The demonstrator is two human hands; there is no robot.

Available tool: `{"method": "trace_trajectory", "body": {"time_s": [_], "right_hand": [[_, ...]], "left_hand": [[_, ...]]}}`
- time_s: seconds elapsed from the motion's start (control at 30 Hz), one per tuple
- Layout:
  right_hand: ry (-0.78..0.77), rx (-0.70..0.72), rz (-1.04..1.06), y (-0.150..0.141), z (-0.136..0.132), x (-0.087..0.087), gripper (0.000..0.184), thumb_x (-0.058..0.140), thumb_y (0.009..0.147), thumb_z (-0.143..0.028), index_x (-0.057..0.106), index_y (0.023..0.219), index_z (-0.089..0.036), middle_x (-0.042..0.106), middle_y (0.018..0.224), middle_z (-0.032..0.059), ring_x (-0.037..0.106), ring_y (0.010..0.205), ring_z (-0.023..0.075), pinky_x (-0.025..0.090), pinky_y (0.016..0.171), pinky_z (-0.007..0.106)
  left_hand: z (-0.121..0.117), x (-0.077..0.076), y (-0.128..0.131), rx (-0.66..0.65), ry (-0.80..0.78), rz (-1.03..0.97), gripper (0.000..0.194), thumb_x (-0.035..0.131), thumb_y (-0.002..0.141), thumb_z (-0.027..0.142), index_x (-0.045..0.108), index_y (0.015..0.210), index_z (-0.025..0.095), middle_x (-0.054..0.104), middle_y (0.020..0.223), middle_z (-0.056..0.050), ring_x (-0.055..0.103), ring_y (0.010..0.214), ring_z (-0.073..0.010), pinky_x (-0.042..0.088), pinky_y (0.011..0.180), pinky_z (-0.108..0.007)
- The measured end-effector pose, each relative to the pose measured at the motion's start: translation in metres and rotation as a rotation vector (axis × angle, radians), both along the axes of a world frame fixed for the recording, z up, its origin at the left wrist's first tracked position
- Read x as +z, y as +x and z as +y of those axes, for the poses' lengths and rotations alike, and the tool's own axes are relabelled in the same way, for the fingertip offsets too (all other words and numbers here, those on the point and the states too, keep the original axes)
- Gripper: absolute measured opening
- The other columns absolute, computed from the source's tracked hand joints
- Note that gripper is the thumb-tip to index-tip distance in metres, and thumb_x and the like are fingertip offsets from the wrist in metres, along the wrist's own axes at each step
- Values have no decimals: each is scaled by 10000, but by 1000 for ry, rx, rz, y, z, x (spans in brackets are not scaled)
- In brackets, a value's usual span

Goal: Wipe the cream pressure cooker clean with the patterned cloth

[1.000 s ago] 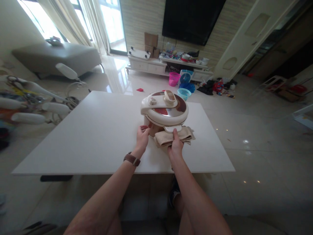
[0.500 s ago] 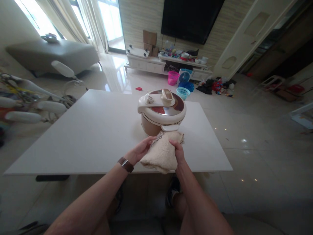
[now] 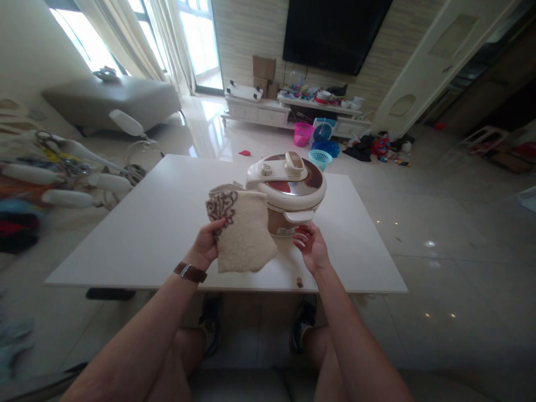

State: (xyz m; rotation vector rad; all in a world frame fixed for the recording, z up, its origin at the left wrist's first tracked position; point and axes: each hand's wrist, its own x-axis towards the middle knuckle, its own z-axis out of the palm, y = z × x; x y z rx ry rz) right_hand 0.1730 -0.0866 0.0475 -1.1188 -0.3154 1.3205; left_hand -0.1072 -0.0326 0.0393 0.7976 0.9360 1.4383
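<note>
My left hand (image 3: 208, 241) grips a folded beige towel (image 3: 246, 237) by its left side, thumb over a brown floral pattern. The towel is raised over the table and covers part of the cooker's left side. My right hand (image 3: 310, 247) holds nothing, its fingers apart and slightly curled just below the front handle; whether a fingertip touches the handle I cannot tell. The electric pressure cooker (image 3: 281, 220), with a cream lid and shiny top, stands upright on the white table (image 3: 138, 240), its lid on.
A small brown object (image 3: 299, 282) lies near the table's front edge. Beyond the table are a turquoise basket (image 3: 320, 160), a pink bin (image 3: 303, 134) and a low white cabinet (image 3: 255, 113). White padded equipment (image 3: 109, 182) stands at the left.
My right hand has let go of the towel and opened beside it. My left hand has carried the towel leftward and turned its patterned side up. The view has shifted slightly.
</note>
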Motion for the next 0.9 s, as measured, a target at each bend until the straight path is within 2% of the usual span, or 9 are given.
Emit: {"method": "trace_trajectory", "body": {"time_s": [0.13, 0.27, 0.37, 0.47, 0.6, 0.7, 0.77, 0.83, 0.9], "right_hand": [[30, -70, -27, -4, 19, -6, 366, 847, 779, -505, 684, 849, -185, 757, 737, 0, 668, 559, 108, 496, 474, 183], [64, -126, -133, -8, 29, -11, 384, 848, 771, -514, 644, 766, -189, 703, 611, -21, 607, 480, 98, 442, 430, 185], [68, -205, -182, -13, 32, -12, 353, 822, 782, -471, 616, 702, -195, 645, 533, -39, 552, 445, 86, 425, 426, 187], [72, -292, -221, -22, 33, -12, 344, 786, 790, -449, 585, 659, -202, 597, 493, -59, 506, 422, 72, 400, 424, 187], [74, -289, -252, -40, 27, -14, 370, 773, 760, -485, 559, 641, -207, 569, 472, -71, 482, 407, 69, 360, 412, 192], [83, -219, -246, -50, 20, -16, 396, 785, 717, -527, 567, 648, -204, 582, 479, -63, 492, 408, 73, 369, 414, 197], [84, -177, -226, -52, 17, -16, 408, 793, 690, -545, 567, 656, -207, 590, 486, -62, 493, 404, 74, 374, 408, 198], [80, -139, -202, -52, 16, -16, 415, 802, 669, -551, 565, 665, -211, 591, 488, -66, 491, 401, 73, 370, 400, 195], [76, -111, -186, -52, 16, -14, 420, 810, 660, -551, 562, 673, -213, 589, 488, -69, 493, 403, 73, 369, 399, 192]], "left_hand": [[22, 11, -17, 108, -58, -165, 230, 751, 758, 280, 752, 972, 195, 805, 1036, -121, 704, 1245, -361, 574, 1097, -562], [36, 5, -12, 312, -28, -199, 201, 740, 758, 219, 719, 957, 207, 795, 1120, -87, 685, 1278, -258, 540, 1151, -440], [42, -4, 1, 436, 16, -180, 242, 752, 752, 197, 707, 990, 207, 784, 1152, -76, 688, 1258, -219, 521, 1159, -403], [45, -9, 20, 541, 83, -139, 332, 785, 756, 234, 700, 1075, 198, 764, 1224, -88, 683, 1254, -235, 531, 1139, -422], [44, -9, 51, 639, 146, -64, 414, 788, 818, 338, 678, 1193, 200, 703, 1365, -113, 647, 1313, -246, 491, 1172, -416], [38, -6, 73, 592, 189, 47, 406, 776, 854, 385, 693, 1210, 207, 694, 1379, -108, 613, 1362, -254, 438, 1219, -407], [34, -6, 87, 456, 234, 119, 418, 799, 837, 384, 713, 1208, 214, 706, 1357, -102, 608, 1369, -268, 418, 1235, -415], [32, -9, 99, 313, 309, 202, 548, 864, 770, 358, 702, 1279, 234, 681, 1409, -94, 573, 1413, -279, 378, 1263, -418], [36, -16, 109, 259, 339, 260, 711, 912, 708, 340, 665, 1369, 253, 625, 1499, -87, 507, 1481, -279, 316, 1296, -408]]}}
